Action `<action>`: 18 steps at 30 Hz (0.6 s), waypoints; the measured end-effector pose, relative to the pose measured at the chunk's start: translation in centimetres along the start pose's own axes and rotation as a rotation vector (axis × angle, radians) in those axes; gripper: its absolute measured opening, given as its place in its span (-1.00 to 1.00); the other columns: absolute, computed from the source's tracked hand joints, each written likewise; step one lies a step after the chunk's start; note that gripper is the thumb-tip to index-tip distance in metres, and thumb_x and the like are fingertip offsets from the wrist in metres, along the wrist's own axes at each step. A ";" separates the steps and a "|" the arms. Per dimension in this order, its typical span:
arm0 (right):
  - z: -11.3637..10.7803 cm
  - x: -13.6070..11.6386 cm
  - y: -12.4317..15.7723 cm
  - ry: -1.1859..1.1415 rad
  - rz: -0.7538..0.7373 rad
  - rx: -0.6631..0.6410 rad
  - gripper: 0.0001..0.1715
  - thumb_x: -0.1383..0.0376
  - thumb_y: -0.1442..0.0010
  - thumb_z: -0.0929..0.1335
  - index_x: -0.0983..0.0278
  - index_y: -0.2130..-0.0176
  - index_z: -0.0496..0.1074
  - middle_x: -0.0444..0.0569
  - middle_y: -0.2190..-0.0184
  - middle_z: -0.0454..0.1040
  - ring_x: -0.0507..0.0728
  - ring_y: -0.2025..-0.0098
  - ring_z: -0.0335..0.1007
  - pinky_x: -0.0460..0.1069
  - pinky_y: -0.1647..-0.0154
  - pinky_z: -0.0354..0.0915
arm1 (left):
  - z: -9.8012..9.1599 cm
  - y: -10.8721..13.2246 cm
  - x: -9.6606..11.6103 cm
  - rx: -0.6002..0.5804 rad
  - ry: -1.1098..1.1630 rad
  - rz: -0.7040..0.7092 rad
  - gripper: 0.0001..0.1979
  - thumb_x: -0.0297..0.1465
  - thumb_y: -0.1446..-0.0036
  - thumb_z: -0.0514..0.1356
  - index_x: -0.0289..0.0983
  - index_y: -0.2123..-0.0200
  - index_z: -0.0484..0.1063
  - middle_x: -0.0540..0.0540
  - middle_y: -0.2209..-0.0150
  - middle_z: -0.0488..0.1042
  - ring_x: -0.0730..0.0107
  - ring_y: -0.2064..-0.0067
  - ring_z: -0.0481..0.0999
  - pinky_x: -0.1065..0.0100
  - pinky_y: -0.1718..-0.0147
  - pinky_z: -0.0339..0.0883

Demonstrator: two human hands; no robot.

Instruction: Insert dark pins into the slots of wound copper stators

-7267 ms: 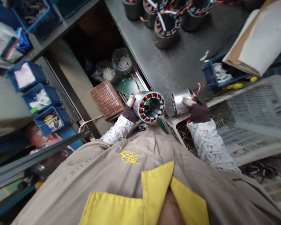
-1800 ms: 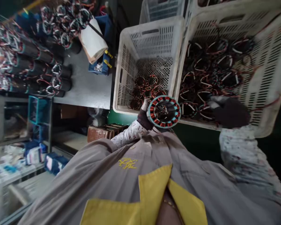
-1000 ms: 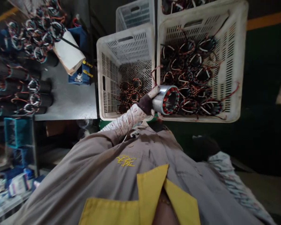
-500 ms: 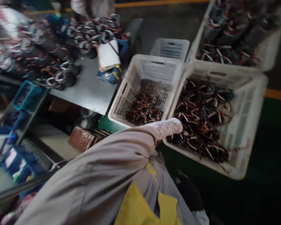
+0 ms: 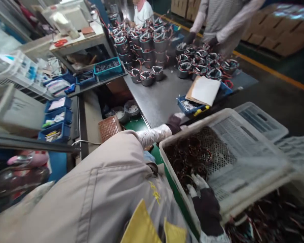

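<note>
My right hand (image 5: pixel 205 200), in a dark glove with pale fingertips, reaches over the near rim into a white plastic crate (image 5: pixel 258 162). Its fingers are spread at the nearest of several copper-wound rings (image 5: pixel 190 157) lying on the crate's mesh floor. Whether they touch it is unclear. My left hand (image 5: pixel 176 122), gloved the same way, is by the crate's left rim and the metal table's edge. Its fingers look stretched out and slightly blurred, with nothing visible in them. A patterned sleeve (image 5: pixel 154 135) covers that forearm.
Wired motor housings (image 5: pixel 147 44) stand stacked on the metal table (image 5: pixel 157 98). A paper pad (image 5: pixel 205 89) lies over blue bins. Another crate at lower right holds wired coils (image 5: pixel 273 216). A co-worker (image 5: pixel 225 23) stands behind the table. A brown basket (image 5: pixel 110 128) sits below.
The view has swung left, bringing the table and co-worker in. My sleeved arm, earlier stretched over the crates' near edge, now reaches to the crate's left side. Both gloved hands have become visible.
</note>
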State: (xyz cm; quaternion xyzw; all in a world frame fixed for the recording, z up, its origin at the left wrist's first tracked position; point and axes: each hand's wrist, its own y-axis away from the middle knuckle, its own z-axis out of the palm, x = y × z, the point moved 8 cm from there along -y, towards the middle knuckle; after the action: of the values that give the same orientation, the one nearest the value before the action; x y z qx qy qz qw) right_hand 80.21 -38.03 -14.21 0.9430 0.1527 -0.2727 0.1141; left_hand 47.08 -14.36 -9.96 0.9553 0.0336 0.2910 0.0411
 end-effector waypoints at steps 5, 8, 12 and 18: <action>2.3 -10.8 -17.2 -0.184 -0.295 0.211 -0.37 -0.17 -0.64 0.46 0.21 -0.26 0.85 0.31 -0.24 0.89 0.50 -0.32 0.88 0.46 -0.49 0.78 | -17.7 -11.9 -19.0 0.113 -0.240 -0.465 0.14 -0.09 -0.60 0.43 -0.49 -0.95 0.09 -0.56 -0.93 0.13 -0.27 -0.97 0.09 -0.06 -0.95 -0.11; 4.0 -16.7 -28.3 -0.166 -0.294 0.096 -0.41 -0.11 -0.60 0.46 0.19 -0.27 0.84 0.28 -0.24 0.88 0.49 -0.30 0.87 0.45 -0.48 0.78 | -23.6 -18.4 -25.0 0.086 -0.281 -0.448 0.26 -0.18 -0.50 0.52 -0.54 -0.96 0.00 -0.63 -0.94 0.06 -0.26 -0.98 0.05 -0.05 -0.94 -0.18; 4.2 -23.4 -41.7 -0.057 -0.199 -0.020 -0.38 0.07 -0.55 0.49 0.28 -0.40 0.81 0.35 -0.40 0.83 0.52 -0.49 0.78 0.37 -0.66 0.64 | -24.8 -22.8 -29.8 -0.051 -0.276 -0.395 0.07 -0.31 -0.42 0.50 -0.62 -0.83 0.28 -0.76 -0.84 0.24 -0.31 -0.91 0.18 -0.16 -0.88 -0.12; 3.7 -32.0 -59.4 0.029 -0.034 -0.011 -0.37 0.31 -0.74 0.40 0.35 -0.62 0.67 0.30 -0.60 0.70 0.38 -0.70 0.59 0.25 -0.88 0.32 | -21.0 -18.3 -31.3 -0.116 -0.336 -0.240 -0.25 -0.13 -0.52 0.52 -0.52 -0.56 0.69 -0.62 -0.52 0.72 -0.37 -0.64 0.64 -0.15 -0.86 0.08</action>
State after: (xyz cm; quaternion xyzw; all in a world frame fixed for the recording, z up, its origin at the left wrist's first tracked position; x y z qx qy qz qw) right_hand 31.90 8.75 -7.58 0.9435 0.1718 -0.2603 0.1122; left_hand 8.68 2.26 -11.74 0.9755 0.1231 0.1222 0.1353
